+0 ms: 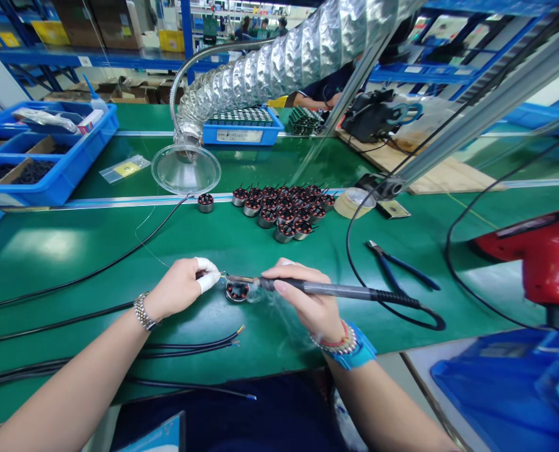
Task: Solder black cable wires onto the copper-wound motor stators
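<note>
My right hand (310, 298) is wrapped around a soldering iron (329, 289), its tip pointing left above a small motor stator (236, 292) with copper windings. Faint smoke drifts by the tip. White finger covers are on the thumb and forefinger of my left hand (185, 285), which pinches a thin wire close to the iron's tip. A fine strand runs from above down to this hand, and a black cable (95, 312) leads in under its wrist; which of them the pinched end belongs to is hidden. Several more stators (286, 207) stand grouped farther back, with one stator (206, 202) apart.
A silver fume duct (185, 169) hangs over the bench. Cutting pliers (396, 267), a tape roll (354, 202) and a red power tool (537, 257) are at right. Black cables (189, 346) lie in front; a blue parts bin (72, 169) stands left. Another person's arm (317, 99) shows behind.
</note>
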